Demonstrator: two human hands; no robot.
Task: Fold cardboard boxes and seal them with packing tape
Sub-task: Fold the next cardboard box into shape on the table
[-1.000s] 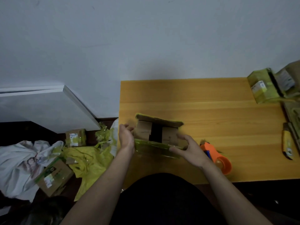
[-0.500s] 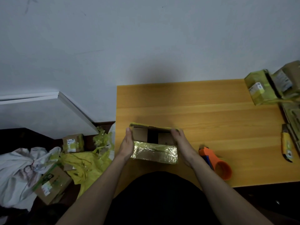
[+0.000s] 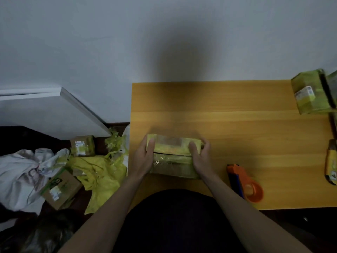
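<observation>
The left hand point(image 3: 144, 157) and right hand point(image 3: 200, 157) gripped opposite ends of the box point(image 3: 173, 157), thumbs pressing its top flaps down. It sat between them on the counter point(image 3: 237, 125); the tape dispenser point(image 3: 244, 183) lay just right of the right hand.

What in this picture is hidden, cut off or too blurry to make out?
All in the head view:
- Box: the left hand and right hand cover its ends; motion blur smears the top, so I cannot tell if the flaps fully meet.
- Tape gun: too dim to see how much tape remains.
- Far box: label too small to read; things beside it cut off by the right edge.
</observation>
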